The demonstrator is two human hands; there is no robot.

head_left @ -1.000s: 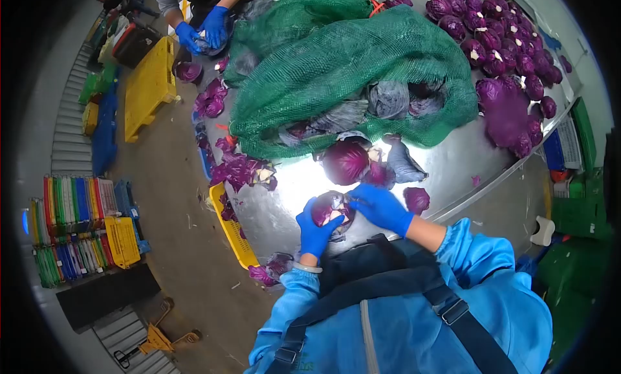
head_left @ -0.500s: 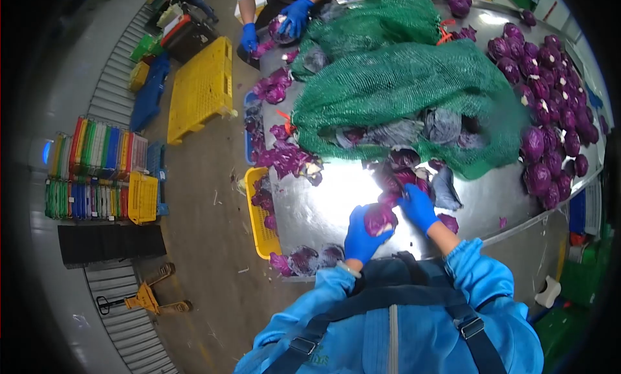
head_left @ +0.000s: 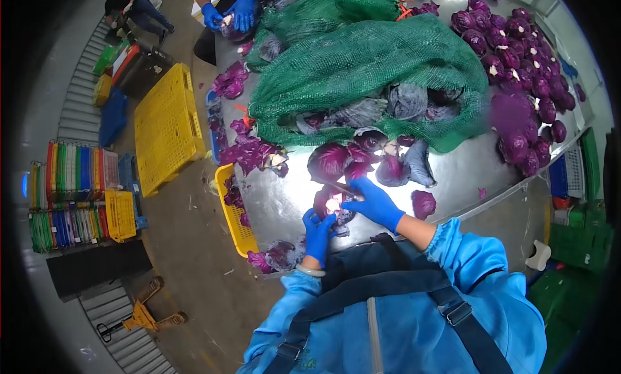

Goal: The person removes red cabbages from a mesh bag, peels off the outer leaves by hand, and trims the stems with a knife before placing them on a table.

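Note:
A red cabbage (head_left: 325, 203) with its pale cut stem end facing up is held low over the metal table, close to my body. My left hand (head_left: 318, 237) cups its near side, fingers curled against it. From the right, my right hand (head_left: 376, 206) reaches to the same cabbage, closed around what looks like a knife (head_left: 344, 191); only a thin blade shows and the handle is hidden. Just beyond lie cabbage heads and loose leaves (head_left: 328, 162), with a greyish outer leaf (head_left: 419, 164) to their right. A purple piece (head_left: 424, 204) rests right of my right hand.
Green mesh sacks (head_left: 369, 70) of cabbages cover the middle of the metal table (head_left: 284, 193). Many purple heads (head_left: 517, 57) are heaped at right. A yellow crate (head_left: 234, 225) with leaves stands at the left edge. Across the table, another person's gloved hands (head_left: 242, 11) hold a cabbage.
The view has swung right, shifting the scene left. My hands have turned the cabbage so its pale stem end faces up. My right hand has moved from the leaves onto the cabbage.

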